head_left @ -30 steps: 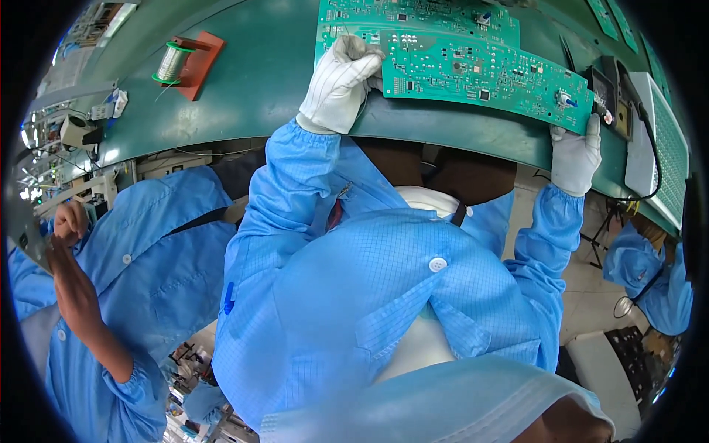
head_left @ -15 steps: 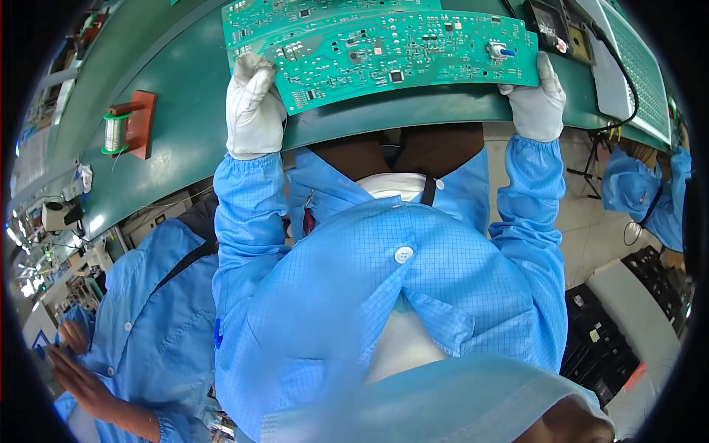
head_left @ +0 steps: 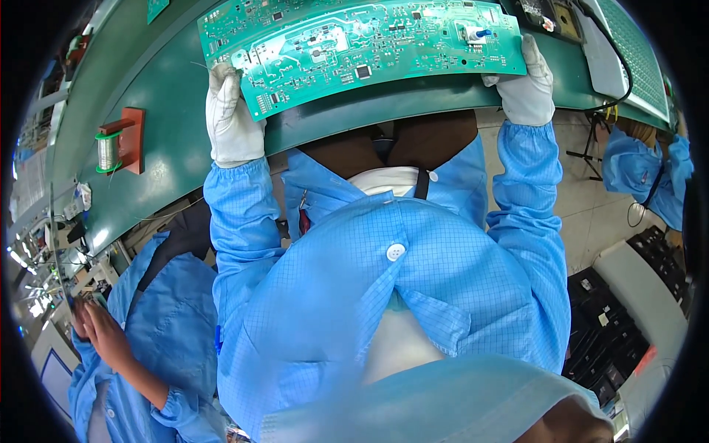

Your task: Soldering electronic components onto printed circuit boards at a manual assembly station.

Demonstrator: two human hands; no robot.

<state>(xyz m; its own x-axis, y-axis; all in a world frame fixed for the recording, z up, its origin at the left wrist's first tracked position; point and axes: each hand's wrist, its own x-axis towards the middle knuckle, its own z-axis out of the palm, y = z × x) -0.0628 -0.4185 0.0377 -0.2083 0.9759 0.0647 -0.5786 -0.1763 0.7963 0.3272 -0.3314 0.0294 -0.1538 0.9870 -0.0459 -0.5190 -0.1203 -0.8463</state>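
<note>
A smooth green bench (head_left: 170, 159) curves away beneath your gloved hands, with pale floor to your right. Your left hand (head_left: 230, 118) and right hand (head_left: 526, 83) each close around an end of the long, flat green circuit board (head_left: 362, 48), held just above the bench. Left of your left hand stands a small wire spool (head_left: 108, 151) on a red holder.

I see a long green workbench (head_left: 170, 159) curving across the upper part of the view, its surface smooth and a little shiny. On its left part a red block (head_left: 129, 140) holds a spool of wire (head_left: 108, 151). Under the bench edge, at the right, the floor (head_left: 583, 199) is pale with light tiles. At the lower right stand dark trays (head_left: 620, 332) next to a pale bench (head_left: 650, 288). At the far left small bright lights (head_left: 22, 266) shine among cluttered equipment.
</note>
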